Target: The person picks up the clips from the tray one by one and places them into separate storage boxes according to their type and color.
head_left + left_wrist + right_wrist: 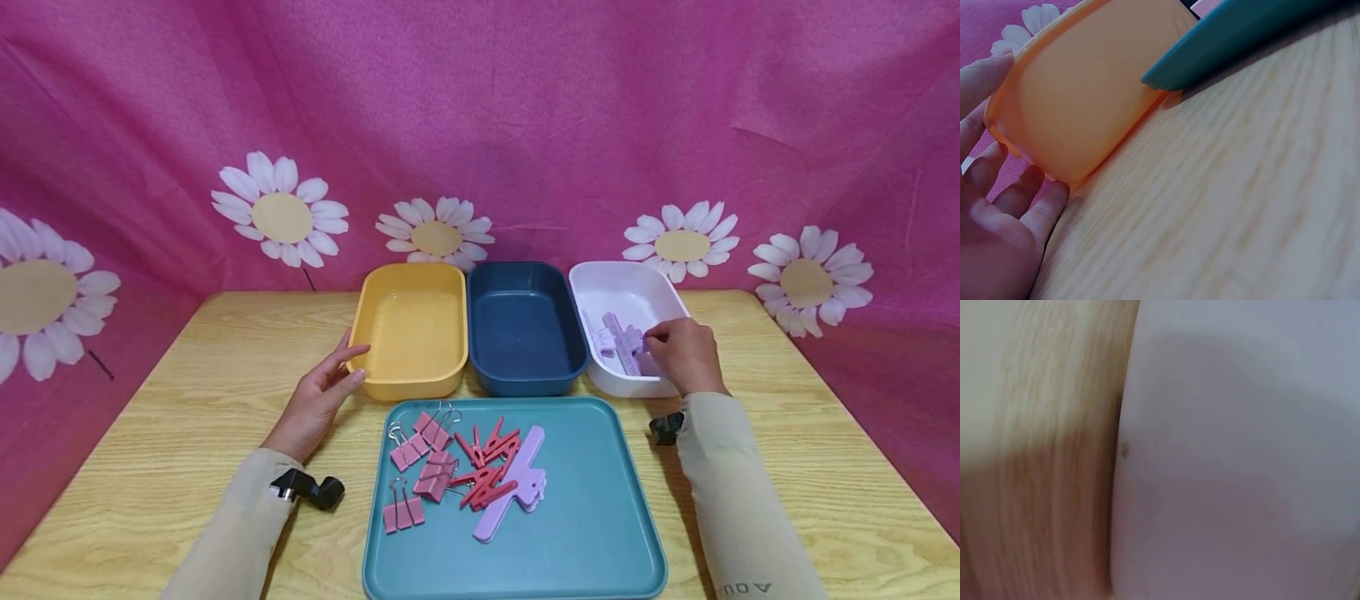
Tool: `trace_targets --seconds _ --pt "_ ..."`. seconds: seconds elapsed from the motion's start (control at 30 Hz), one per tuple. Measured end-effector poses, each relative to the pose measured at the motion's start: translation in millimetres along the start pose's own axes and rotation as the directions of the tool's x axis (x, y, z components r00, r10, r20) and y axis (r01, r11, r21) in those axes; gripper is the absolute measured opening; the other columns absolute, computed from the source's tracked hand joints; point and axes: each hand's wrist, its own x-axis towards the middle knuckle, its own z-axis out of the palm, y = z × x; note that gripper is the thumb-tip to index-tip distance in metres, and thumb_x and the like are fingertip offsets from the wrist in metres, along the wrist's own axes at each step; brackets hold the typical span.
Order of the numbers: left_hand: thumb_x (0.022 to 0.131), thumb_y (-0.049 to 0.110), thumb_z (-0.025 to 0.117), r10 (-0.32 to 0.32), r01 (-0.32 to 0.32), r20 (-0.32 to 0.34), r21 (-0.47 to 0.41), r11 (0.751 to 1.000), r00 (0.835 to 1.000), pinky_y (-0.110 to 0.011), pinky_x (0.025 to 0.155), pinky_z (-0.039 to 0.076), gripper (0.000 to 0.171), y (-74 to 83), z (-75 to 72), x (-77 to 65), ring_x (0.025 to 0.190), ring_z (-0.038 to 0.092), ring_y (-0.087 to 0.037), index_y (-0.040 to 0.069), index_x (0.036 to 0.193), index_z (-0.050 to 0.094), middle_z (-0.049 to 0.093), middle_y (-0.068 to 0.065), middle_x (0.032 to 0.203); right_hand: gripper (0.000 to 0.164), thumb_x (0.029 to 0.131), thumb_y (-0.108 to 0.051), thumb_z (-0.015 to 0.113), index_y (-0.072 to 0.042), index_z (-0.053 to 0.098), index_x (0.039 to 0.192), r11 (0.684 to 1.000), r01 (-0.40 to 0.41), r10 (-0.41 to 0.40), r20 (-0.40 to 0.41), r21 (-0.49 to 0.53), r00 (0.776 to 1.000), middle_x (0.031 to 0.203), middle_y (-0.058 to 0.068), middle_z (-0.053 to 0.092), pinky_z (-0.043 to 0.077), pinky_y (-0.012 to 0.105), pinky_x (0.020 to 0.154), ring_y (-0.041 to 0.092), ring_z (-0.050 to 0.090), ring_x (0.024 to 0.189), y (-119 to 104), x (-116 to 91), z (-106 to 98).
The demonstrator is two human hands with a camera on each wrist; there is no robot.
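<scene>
My right hand (684,354) reaches over the near right rim of the white bin (626,385), its fingertips pinching a light purple clip (636,339) inside. Another long purple clip (619,333) lies in the bin beside it. The hand's back hides part of its hold, and the right wrist view is filled by the bin's outer wall (1229,437). My left hand (318,400) rests against the left side of the yellow bin (408,389), fingers loosely extended. Seen from the left wrist, its fingertips (1054,194) touch the bin's wall (1079,94).
A dark blue bin (525,387) stands between the other two. In front, a teal tray (577,533) carries several pink binder clips (435,477), several red clothespins (483,483) and a purple clip (491,518). Everything stands on a wooden table (187,417) before a pink flowered cloth (525,125).
</scene>
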Motion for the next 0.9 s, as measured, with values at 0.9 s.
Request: trace_targets --seconds 0.9 --pt "0.097 0.029 0.059 -0.009 0.009 -0.004 0.000 1.000 1.000 -0.043 0.118 0.018 0.051 -1.6 -1.2 1.9 0.147 0.006 -0.015 0.017 0.144 0.045 0.010 0.021 0.158 0.028 0.095 -0.011 0.057 0.004 0.066 0.117 0.999 0.027 -0.026 -0.059 0.025 0.998 0.112 0.025 0.064 0.047 0.056 0.095 0.040 0.050 0.105 -2.7 -1.7 -4.0"
